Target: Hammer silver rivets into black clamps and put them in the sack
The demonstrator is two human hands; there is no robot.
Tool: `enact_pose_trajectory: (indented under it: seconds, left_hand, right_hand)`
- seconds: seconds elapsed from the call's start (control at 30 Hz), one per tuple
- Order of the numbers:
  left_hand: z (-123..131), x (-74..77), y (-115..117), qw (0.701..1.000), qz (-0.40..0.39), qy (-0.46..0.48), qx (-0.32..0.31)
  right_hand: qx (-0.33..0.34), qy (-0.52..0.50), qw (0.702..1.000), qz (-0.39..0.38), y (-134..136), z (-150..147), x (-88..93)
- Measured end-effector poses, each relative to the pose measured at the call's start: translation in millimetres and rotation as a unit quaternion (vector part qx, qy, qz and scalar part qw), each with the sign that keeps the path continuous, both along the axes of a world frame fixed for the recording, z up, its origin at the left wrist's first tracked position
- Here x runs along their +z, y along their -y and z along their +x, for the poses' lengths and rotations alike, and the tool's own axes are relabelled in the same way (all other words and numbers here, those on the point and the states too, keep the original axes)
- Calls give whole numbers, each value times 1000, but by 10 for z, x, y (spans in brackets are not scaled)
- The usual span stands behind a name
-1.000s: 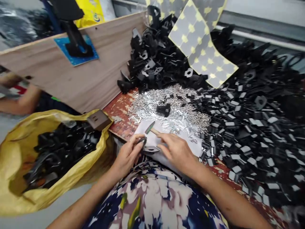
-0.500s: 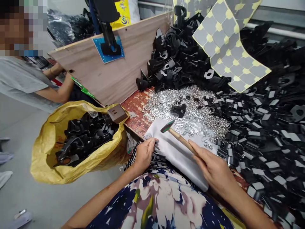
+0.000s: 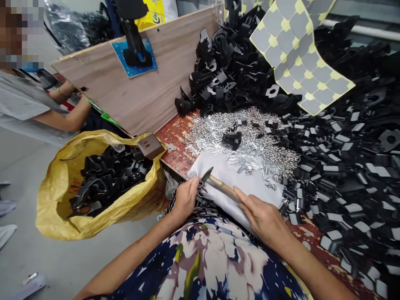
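My right hand (image 3: 261,212) is closed round the wooden handle of a hammer (image 3: 223,186). The hammer's green-and-dark head is right beside the fingertips of my left hand (image 3: 186,196). Those fingers are pinched together over a small dark part at the edge of a grey cloth (image 3: 237,179); most of that part is hidden. Beyond the cloth lies a heap of silver pins (image 3: 215,133), with a black plastic piece (image 3: 232,141) on top.
A yellow sack (image 3: 53,200) of black parts stands at the left, a brown block (image 3: 151,146) on its rim. Behind rises a wooden board (image 3: 103,96). Black pieces (image 3: 343,166) cover the right side. A person's arms (image 3: 71,121) show at the left.
My right hand has moved left and the hammer head has come down beside my left fingertips. The view has shifted slightly.
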State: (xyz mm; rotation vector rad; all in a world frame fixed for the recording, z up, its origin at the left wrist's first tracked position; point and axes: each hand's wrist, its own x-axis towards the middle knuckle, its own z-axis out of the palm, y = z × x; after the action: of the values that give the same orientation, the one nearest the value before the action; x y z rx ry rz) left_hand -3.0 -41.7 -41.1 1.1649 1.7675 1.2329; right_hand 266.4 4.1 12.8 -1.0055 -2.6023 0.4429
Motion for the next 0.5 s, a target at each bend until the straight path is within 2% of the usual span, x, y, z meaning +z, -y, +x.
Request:
enact_pose_trajectory:
  seconds: [0.1, 0.2, 0.27, 0.3, 0.4, 0.5]
  left_hand:
    - [-32, 98, 40, 997, 0, 82, -12]
    - [-49, 263, 62, 976, 35, 212, -20]
    - [-34, 368, 46, 964, 56, 259, -37]
    - [-15, 409, 26, 961, 55, 268, -44]
    - [81, 471, -58, 961, 20, 269, -69]
    - [127, 526, -113, 970, -3, 218, -103]
  right_hand:
    - [-18, -41, 998, -53, -180, -65, -42]
    - [-44, -60, 997, 12, -335, -154, -16]
    - [-49, -89, 993, 59, -357, -240, 78]
    - [-35, -111, 992, 56, -340, -291, 141]
    - [60, -153, 986, -19, -230, -456, 301]
    - [110, -111, 986, -53, -142, -542, 320]
